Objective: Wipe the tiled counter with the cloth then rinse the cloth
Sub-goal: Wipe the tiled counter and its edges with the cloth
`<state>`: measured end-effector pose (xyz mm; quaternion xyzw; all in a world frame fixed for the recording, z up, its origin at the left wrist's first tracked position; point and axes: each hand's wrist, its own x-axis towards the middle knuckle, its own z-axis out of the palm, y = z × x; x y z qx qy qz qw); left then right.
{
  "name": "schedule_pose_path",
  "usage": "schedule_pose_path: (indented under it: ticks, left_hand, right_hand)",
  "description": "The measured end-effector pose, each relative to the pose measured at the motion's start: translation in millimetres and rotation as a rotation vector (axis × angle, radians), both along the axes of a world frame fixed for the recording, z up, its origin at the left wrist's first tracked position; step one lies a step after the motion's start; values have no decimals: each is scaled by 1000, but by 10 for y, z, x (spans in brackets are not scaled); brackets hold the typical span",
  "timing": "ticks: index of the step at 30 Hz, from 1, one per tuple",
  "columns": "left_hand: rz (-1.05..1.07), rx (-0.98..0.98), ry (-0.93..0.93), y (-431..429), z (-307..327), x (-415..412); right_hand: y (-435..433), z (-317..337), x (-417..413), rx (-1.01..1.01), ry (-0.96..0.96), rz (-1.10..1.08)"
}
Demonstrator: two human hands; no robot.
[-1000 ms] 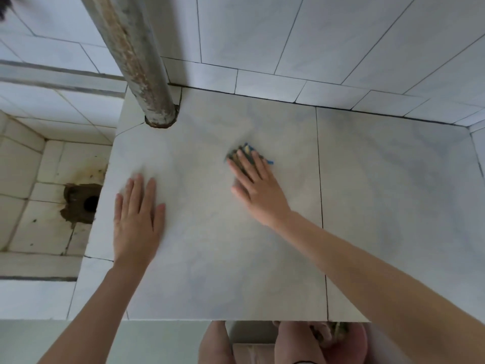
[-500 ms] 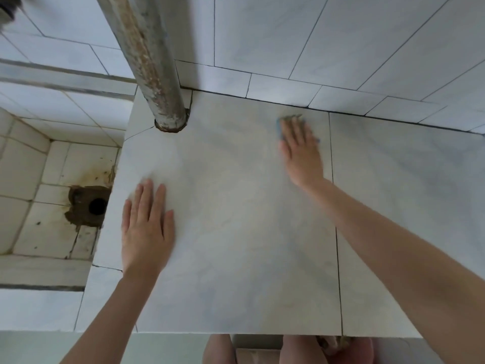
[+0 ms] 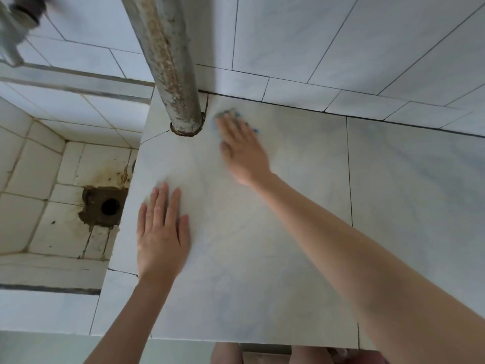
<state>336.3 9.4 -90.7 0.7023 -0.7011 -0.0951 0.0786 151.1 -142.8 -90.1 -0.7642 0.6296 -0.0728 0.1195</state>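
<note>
The tiled counter (image 3: 262, 245) is pale marble-look tile that runs back to a tiled wall. My right hand (image 3: 242, 148) lies flat with straight fingers, pressing a blue-green cloth (image 3: 231, 112) onto the counter near the back edge, just right of a rusty pipe. The cloth is mostly hidden under my fingers; only its blurred edges show. My left hand (image 3: 162, 232) rests flat on the counter near its left edge, fingers straight and empty.
A thick rusty vertical pipe (image 3: 168, 61) passes through the counter at the back left. Left of the counter lies a sunken tiled basin (image 3: 39, 179) with a stained drain hole (image 3: 110, 206). A tap (image 3: 13, 30) shows at the top left. My legs are below the front edge.
My right hand has slid the cloth left along the back of the counter, from the tile joint towards the pipe. My left hand has stayed flat in place.
</note>
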Motion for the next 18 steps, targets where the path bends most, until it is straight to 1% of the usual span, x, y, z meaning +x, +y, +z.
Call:
schedule_pose_path:
  ticks: [2, 4, 6, 8, 9, 11, 14, 15, 18]
  left_hand:
    - [-4, 3, -9, 1, 6, -11]
    - [-10, -1, -10, 4, 8, -12]
    - [-11, -9, -8, -1, 10, -8]
    - [-14, -9, -11, 4, 7, -15]
    - [-14, -10, -12, 3, 7, -15]
    - [-14, -16, -9, -8, 6, -15]
    - [-12, -22, -16, -9, 6, -14]
    - [-6, -22, -17, -14, 2, -14]
    - [-10, -19, -7, -9, -12, -13]
  right_hand:
    - [-134, -73, -532, -16, 65, -178]
    - [-129, -92, -975, -19, 71, -411]
    - [-112, -74, -1048, 7, 19, -578]
    - [-171, -41, -807, 29, -3, -672]
    - [-219, -39, -638, 27, 1, -659]
    - [-287, -25, -304, 5, 2, -521]
    - [-366, 4, 163, 9, 16, -158]
    - [-431, 32, 280, 27, 7, -89]
    - [-621, 78, 388, 70, 3, 18]
